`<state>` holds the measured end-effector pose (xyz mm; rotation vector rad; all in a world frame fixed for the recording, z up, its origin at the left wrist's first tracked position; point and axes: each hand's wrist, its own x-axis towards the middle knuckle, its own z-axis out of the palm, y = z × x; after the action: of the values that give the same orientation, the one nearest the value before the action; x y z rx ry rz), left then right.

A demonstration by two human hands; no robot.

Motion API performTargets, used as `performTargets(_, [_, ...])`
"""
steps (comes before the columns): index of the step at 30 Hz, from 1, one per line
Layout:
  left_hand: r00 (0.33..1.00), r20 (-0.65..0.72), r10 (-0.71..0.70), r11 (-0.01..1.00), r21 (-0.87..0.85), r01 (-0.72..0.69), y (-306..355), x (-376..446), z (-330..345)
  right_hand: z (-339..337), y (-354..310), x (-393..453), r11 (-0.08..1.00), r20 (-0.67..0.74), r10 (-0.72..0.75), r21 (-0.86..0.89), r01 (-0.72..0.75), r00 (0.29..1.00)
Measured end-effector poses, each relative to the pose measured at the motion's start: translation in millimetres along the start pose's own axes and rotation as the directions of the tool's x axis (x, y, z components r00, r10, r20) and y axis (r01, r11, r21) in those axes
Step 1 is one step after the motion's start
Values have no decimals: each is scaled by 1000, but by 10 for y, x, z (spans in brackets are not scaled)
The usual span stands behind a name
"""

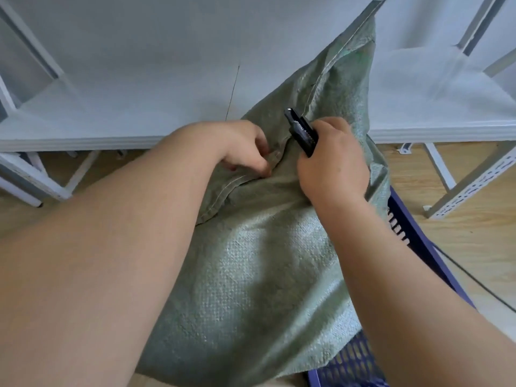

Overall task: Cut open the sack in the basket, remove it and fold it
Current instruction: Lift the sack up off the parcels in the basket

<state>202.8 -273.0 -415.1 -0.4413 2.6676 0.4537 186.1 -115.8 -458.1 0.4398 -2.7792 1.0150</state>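
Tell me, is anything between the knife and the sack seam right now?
Nothing visible. The right hand grips the knife with its tip at the seam of the sack, and the left hand pinches the fabric just beside it. The blade itself can't be made out.

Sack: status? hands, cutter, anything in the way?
Left hand pinching the sack at its stitched seam. Right hand gripping black cutter, tip at the seam. Sack in blue basket, not visibly cut. No obstruction seen.

Bulging green woven sack in blue basket
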Motion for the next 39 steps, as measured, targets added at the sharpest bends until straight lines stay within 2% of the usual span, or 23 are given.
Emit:
performTargets(3, [998, 56, -8, 999, 48, 6, -63, -83, 61, -61, -42, -31, 998, 65, 56, -4, -56, 996])
performTargets(5, [999, 6, -47, 999, 23, 47, -136, -212, 153, -114, -78, -43, 997, 96, 82, -13, -82, 992])
performTargets(7, [980, -68, -188, 980, 50, 191, -216, -367, 316, -174, -114, -40, 994, 128, 108, -25, -105, 986])
performTargets(9, [938, -82, -337, 936, 77, 344, -264, -533, 487, -255, -134, -23, 990, 181, 137, -36, -133, 974])
performTargets(11, [909, -136, -393, 910, 85, 406, -300, -661, 604, -363, -134, -3, 990, 248, 142, -54, -133, 958])
performTargets(14, [921, -134, -366, 927, 39, 374, -245, -819, 644, -565, -69, 29, 992, 375, 128, -49, -118, 918])
performTargets(16, [929, -93, -358, 931, -105, 348, -114, -924, 622, -716, -7, -4, 982, 409, 165, 15, -188, 898])
performTargets(19, [932, -59, -357, 876, -369, 312, 163, -1083, 511, -988, 58, -213, 925, 394, 272, 145, -352, 878])
performTargets(22, [949, -41, -312, 846, -466, 259, 559, -1243, 249, -1301, 3, -493, 817, 367, 462, 178, -549, 807])
performTargets(26, [977, -14, -213, 831, -529, 174, 1169, -1400, -124, -1721, -169, -691, 573, 465, 616, 289, -767, 636])
performTargets(28, [975, 37, -220, 748, -636, 193, 1439, -1479, -261, -1972, -239, -646, 439, 525, 648, 336, -834, 552])
performTargets(30, [967, 86, -239, 645, -731, 224, 1685, -1560, -389, -2253, -278, -515, 335, 555, 652, 401, -853, 517])
performTargets(32, [965, 111, -236, 599, -766, 234, 1888, -1616, -528, -2505, -297, -360, 260, 580, 637, 457, -850, 507])
performTargets(35, [951, 170, -259, 446, -852, 274, 2134, -1658, -760, -2828, -318, -164, 265, 610, 576, 490, -830, 544])
performTargets(37, [940, 208, -271, 304, -908, 289, 2285, -1657, -922, -3032, -334, -68, 325, 618, 528, 486, -811, 582])
performTargets(39, [937, 203, -285, 228, -935, 272, 2431, -1667, -1068, -3203, -344, 5, 407, 608, 483, 482, -776, 631])
